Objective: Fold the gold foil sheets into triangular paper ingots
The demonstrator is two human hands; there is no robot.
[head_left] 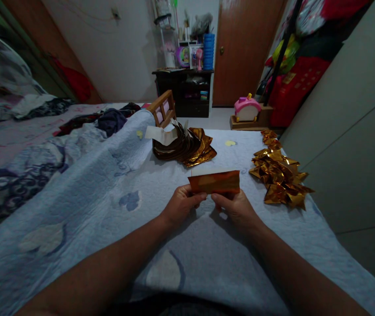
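Observation:
A sheet of gold foil paper (214, 181), bent into a wide strip, is held up between both hands just above the bed. My left hand (185, 202) pinches its lower left corner between thumb and fingers. At the lower right corner my right hand (235, 205) grips it the same way, the two thumbs nearly meeting. A pale strip shows along the paper's upper edge. Beyond the hands lies a curled stack of gold foil sheets (203, 147) with dull brown and white edges. Folded gold foil pieces (279, 175) with pointed ends are heaped on the right.
A light blue quilt (108, 232) with heart shapes covers the bed. Crumpled bedding (36, 171) lies to the left. A small wooden rail (164, 107) stands behind the stack. A pale cabinet (348, 131) borders the right side; a pink toy (246, 109) sits past the far edge.

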